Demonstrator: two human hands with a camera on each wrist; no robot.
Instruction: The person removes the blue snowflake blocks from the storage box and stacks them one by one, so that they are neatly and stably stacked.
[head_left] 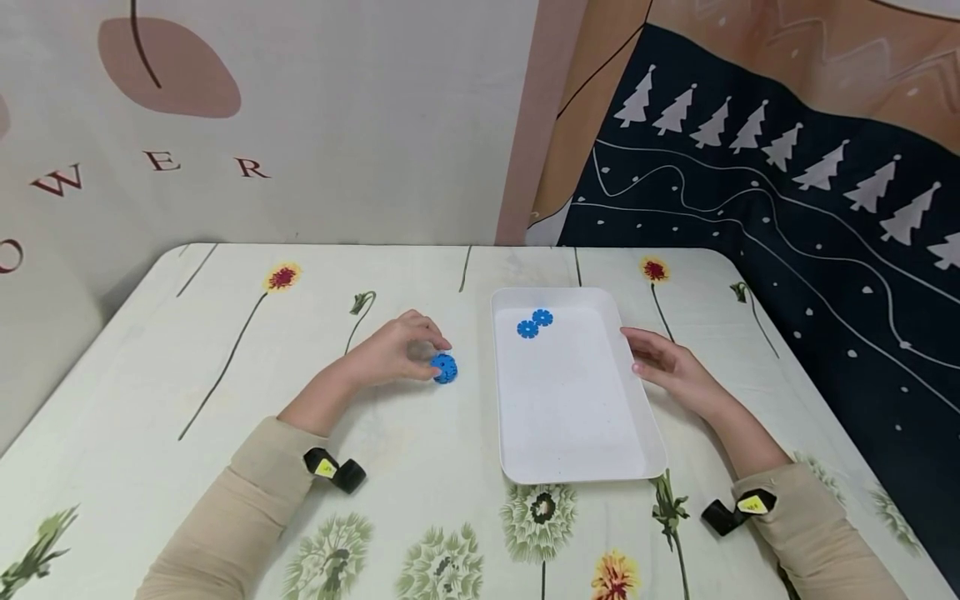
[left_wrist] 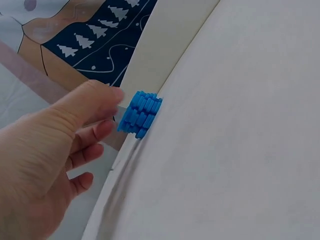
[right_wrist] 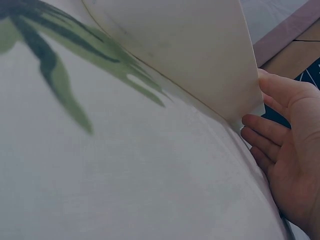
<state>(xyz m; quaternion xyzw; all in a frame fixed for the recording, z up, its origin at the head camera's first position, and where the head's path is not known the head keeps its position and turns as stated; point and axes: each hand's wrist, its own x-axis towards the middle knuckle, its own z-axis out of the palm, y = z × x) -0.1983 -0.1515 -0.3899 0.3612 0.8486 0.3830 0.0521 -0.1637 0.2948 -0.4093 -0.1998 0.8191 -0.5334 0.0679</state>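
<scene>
A small stack of blue notched discs stands on the table to the left of the tray. My left hand is right at it, the thumb tip against its left edge and the fingers arched above. In the left wrist view the stacked discs show side-on, just past the fingertips, with no finger wrapped round them. My right hand rests at the right side of the white tray, fingertips at its rim. In the right wrist view the loosely bent fingers lie along the tray's outer wall.
Two blue notched discs lie side by side near the far end inside the tray. A white tablecloth printed with flowers covers the table. Behind it hang a pale curtain and a dark cloth with white trees.
</scene>
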